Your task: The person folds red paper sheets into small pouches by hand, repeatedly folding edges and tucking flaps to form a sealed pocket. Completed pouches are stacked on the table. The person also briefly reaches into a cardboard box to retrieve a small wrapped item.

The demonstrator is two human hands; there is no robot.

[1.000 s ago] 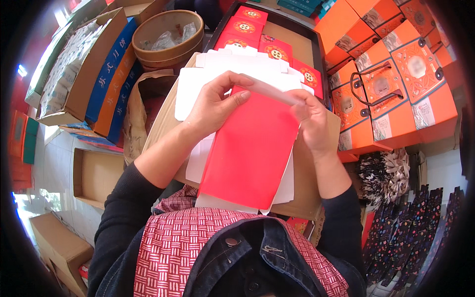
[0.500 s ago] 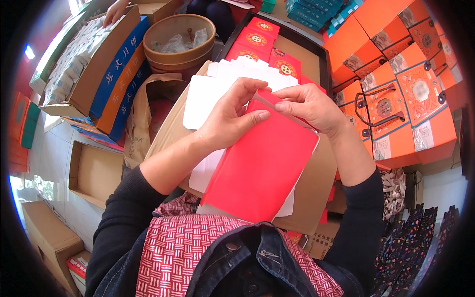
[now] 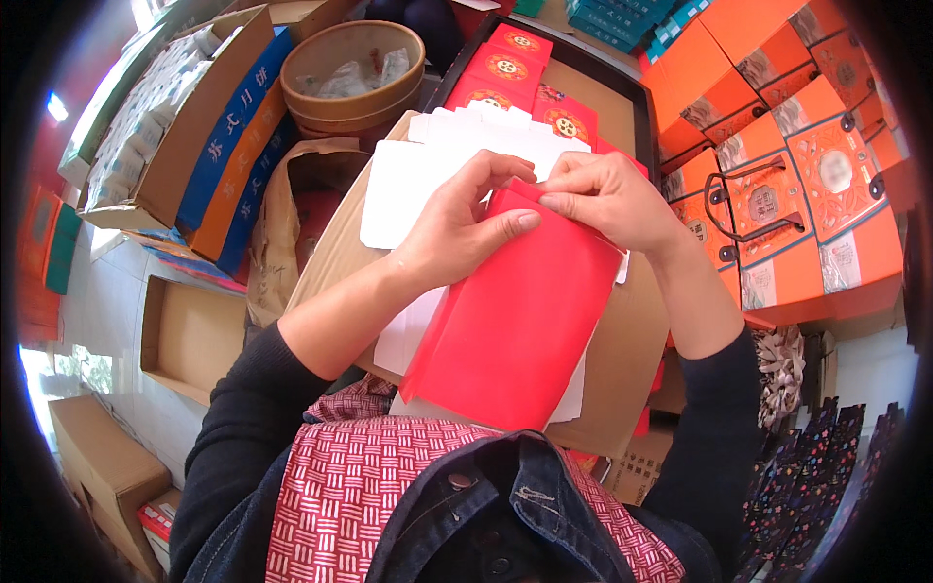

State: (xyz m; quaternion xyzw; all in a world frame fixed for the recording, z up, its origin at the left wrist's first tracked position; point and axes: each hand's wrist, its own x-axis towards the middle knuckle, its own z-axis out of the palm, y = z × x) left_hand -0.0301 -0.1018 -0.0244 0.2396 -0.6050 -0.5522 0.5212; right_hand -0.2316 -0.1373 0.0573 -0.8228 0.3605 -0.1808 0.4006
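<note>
Ideally with even pressure, we are pinching the red card point(image 3: 515, 311) on top, left hand point(image 3: 457, 223) and right hand point(image 3: 617, 204) alike.

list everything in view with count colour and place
red card: one, red, centre
white card sheets: several, white, under it
brown board: one, brown, beneath those
emblem boxes: several, red, far centre
tray: one, dark-rimmed, around those
tub: one, tan, far left
packet carton: one, brown, left
gift boxes: many, orange, right
stacked boxes: several, teal, far edge
floor cartons: several, brown, left
floral strips: many, dark, lower right
checked cloth: one, red-white, person's front
left hand: one, bare, on card
right hand: one, bare, on card
</note>
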